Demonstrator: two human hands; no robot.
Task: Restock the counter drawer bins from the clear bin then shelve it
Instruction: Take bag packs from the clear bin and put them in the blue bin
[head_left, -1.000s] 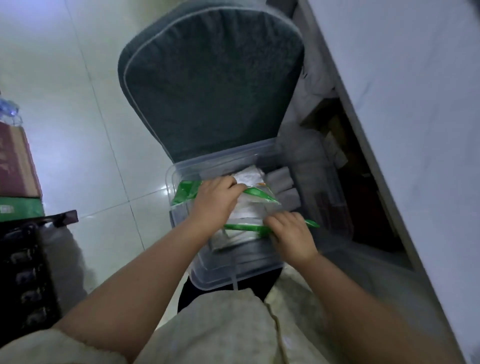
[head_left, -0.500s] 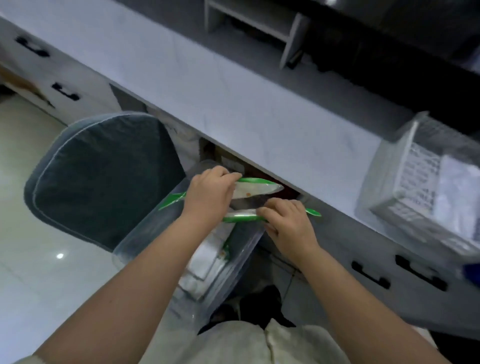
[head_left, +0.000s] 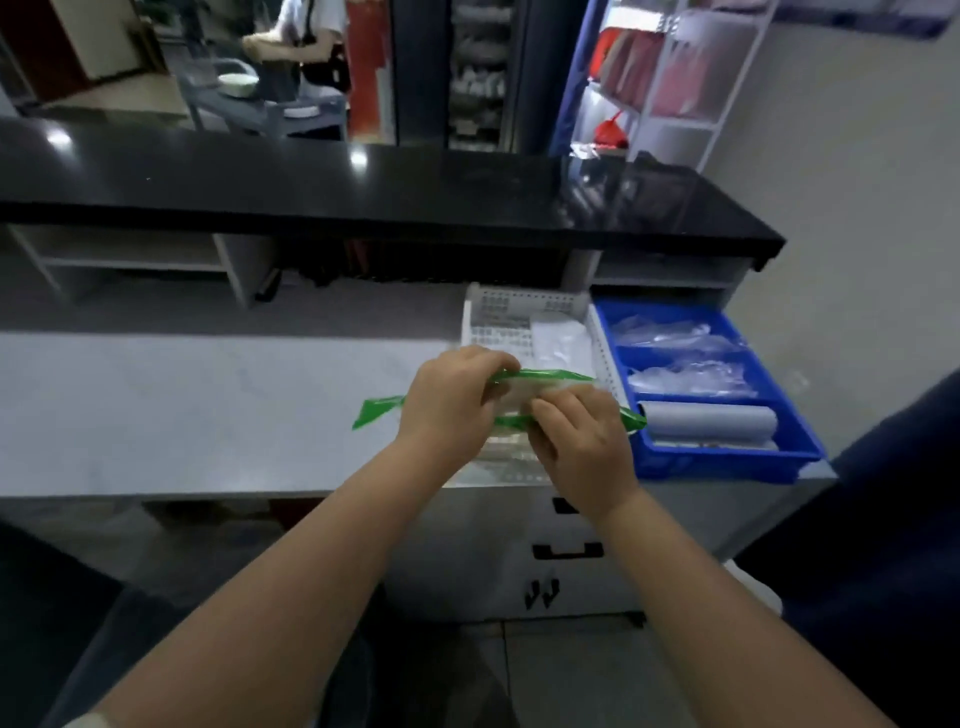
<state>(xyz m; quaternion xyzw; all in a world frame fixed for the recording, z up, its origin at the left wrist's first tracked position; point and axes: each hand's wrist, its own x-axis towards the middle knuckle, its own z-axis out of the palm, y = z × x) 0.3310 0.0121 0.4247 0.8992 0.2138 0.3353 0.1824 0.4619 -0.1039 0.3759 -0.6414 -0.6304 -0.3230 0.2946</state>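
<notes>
I find the restock step in hand: both hands hold green-edged packets over the white counter (head_left: 208, 415), directly in front of the white perforated bin (head_left: 519, 317). The left hand (head_left: 447, 410) is closed over the upper packet (head_left: 545, 376), fingers curled across its top edge, with a green tail (head_left: 376, 410) projecting to the left of the fist. The right hand (head_left: 579, 441) pinches the lower packet (head_left: 631, 418), thumb and fingers pressed together on it, the green end showing past the knuckles. Whether these are two packets or one folded bundle I cannot tell (the hands cover the middle).

The blue divided bin (head_left: 727, 462) sits just beside the white one, to its right, holding clear wrapped items and a grey roll (head_left: 711, 418). The clear bin is not in view.

My judgement: the next move calls for carrying the packets forward and lowering them into the white bin, then letting go with both hands. Shelving has not yet begun.
</notes>
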